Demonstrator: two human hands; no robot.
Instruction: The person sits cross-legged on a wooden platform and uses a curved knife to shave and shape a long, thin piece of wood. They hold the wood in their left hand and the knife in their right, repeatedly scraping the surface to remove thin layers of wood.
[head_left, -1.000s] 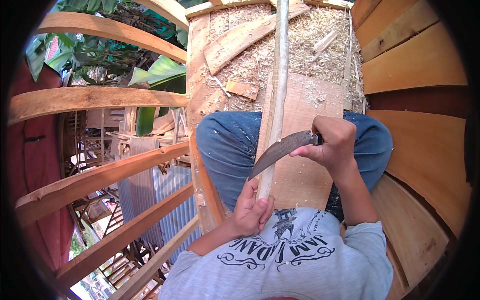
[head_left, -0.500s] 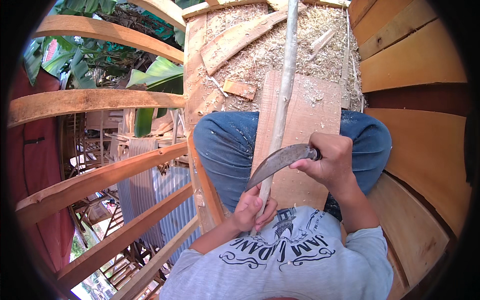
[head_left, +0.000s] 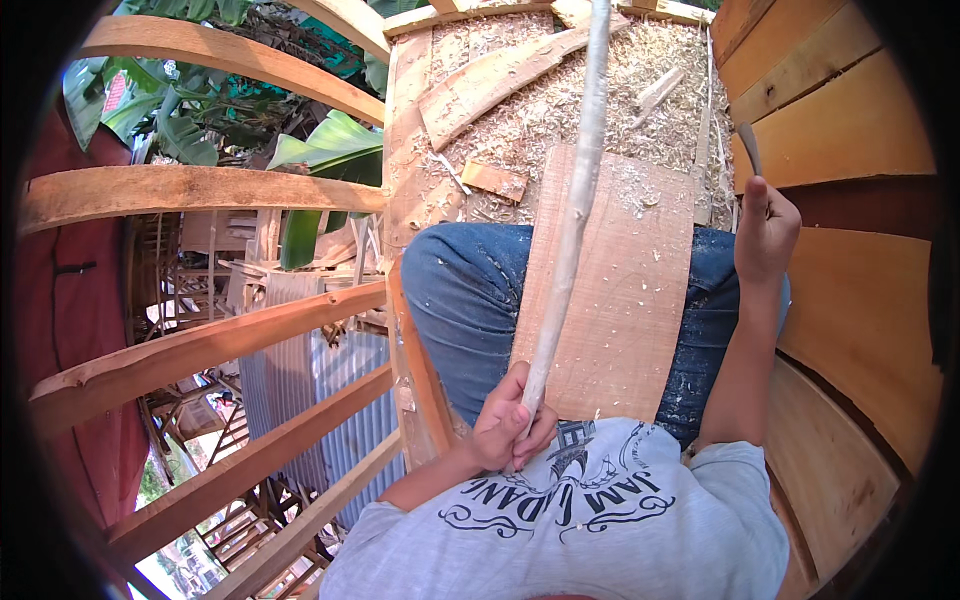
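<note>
Pale stick point(head_left: 577, 225), seemingly pared except knots, rises from the clenched left hand point(head_left: 510, 425); the right hand point(head_left: 767, 230), apart, clasps a knife point(head_left: 750, 150).

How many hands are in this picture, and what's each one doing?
2. The left hand grips the pale wooden pole near its lower end, by the shirt. The right hand holds the knife up at the right, away from the pole.
</note>
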